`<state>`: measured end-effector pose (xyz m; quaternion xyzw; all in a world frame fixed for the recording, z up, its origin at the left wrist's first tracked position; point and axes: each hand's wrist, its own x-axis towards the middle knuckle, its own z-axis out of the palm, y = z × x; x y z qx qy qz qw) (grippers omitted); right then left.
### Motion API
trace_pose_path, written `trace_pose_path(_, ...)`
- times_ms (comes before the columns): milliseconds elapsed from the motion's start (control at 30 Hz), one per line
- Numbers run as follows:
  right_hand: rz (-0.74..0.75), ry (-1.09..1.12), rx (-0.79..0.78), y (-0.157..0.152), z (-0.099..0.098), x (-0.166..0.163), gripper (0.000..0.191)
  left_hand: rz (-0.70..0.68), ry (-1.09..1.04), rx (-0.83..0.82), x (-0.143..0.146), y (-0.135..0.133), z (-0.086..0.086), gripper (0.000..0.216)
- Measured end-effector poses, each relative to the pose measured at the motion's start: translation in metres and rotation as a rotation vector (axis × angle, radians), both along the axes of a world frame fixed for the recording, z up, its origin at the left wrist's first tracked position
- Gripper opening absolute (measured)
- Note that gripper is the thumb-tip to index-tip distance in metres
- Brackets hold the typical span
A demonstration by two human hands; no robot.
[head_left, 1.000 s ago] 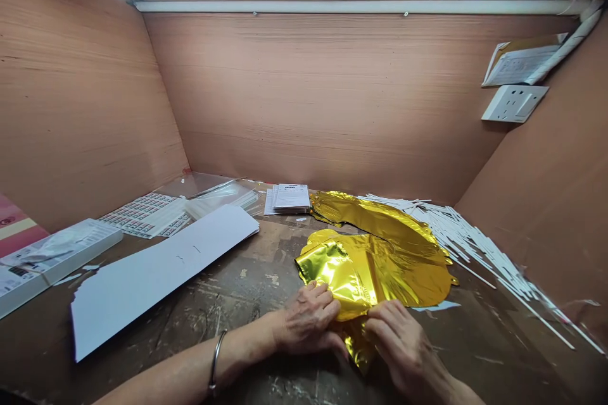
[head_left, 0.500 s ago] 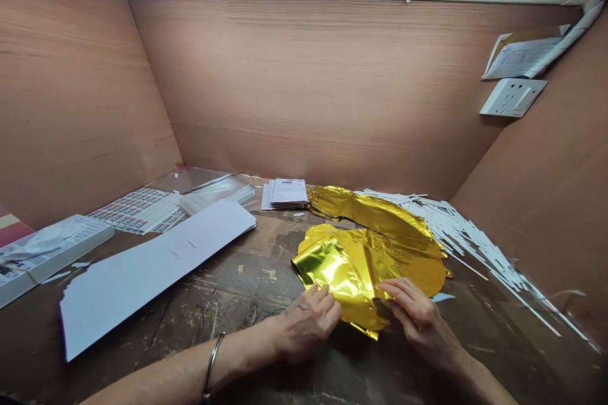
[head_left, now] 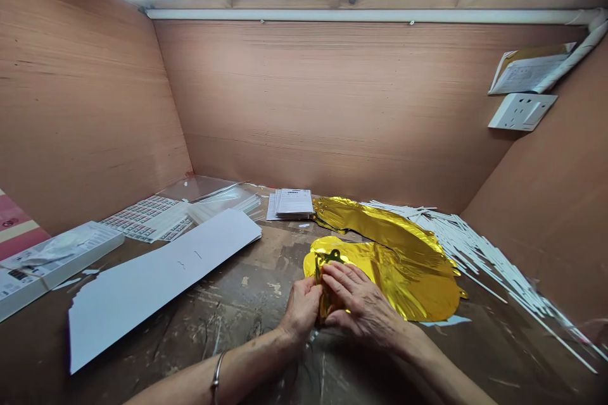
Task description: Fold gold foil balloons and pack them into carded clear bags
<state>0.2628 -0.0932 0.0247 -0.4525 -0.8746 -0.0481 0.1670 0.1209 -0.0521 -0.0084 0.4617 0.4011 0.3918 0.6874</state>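
Observation:
A shiny gold foil balloon (head_left: 325, 257), flat and folded into a narrow packet, lies before me on the table. At its left edge my left hand (head_left: 300, 309) is closed, thumb and fingers pinching the foil. My right hand (head_left: 363, 304) lies across the folded foil with its fingers stretched out, pressing on it and covering much of it. More flat gold foil balloons (head_left: 420, 278) are spread underneath and to the right, with small tabs along their edge.
Thin white sticks (head_left: 494, 259) lie in a heap at the right. White printed cards (head_left: 293, 202) are stacked at the back. On the left are a stack of white card sheets (head_left: 161, 291), clear plastic bags (head_left: 223, 202), sticker sheets (head_left: 149, 216) and a long white box (head_left: 61, 259).
My right hand has moved left onto the foil and flattened. The right part of the balloon is now folded over to the left. The camera view has tilted up a little.

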Motion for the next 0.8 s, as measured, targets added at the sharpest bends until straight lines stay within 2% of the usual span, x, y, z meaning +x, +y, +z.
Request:
trace_pose_path(100, -0.023, -0.007, -0.153, -0.003, -0.012, 0.002, 0.059, 0.005, 0.015, -0.099, 0.001, 0.0, -0.001, 0.006)
trace_pose_path(167, -0.029, 0.004, -0.193, -0.005, -0.018, 0.006, 0.061, 0.006, 0.02, -0.155, 0.002, -0.001, 0.001, 0.003)
trace_pose_path(333, -0.031, 0.047, -0.174, -0.007, -0.024, 0.007, 0.06, 0.06, 0.003, -0.229, 0.002, -0.001, 0.007, 0.013)
trace_pose_path(533, -0.028, 0.042, -0.182, -0.009, -0.026, 0.008, 0.058, 0.102, 0.067, -0.173, 0.003, 0.0, 0.002, 0.018)
trace_pose_path(800, -0.027, 0.039, -0.174, -0.014, -0.025, 0.012, 0.06, 0.001, 0.077, -0.176, 0.003, 0.005, -0.01, 0.018)
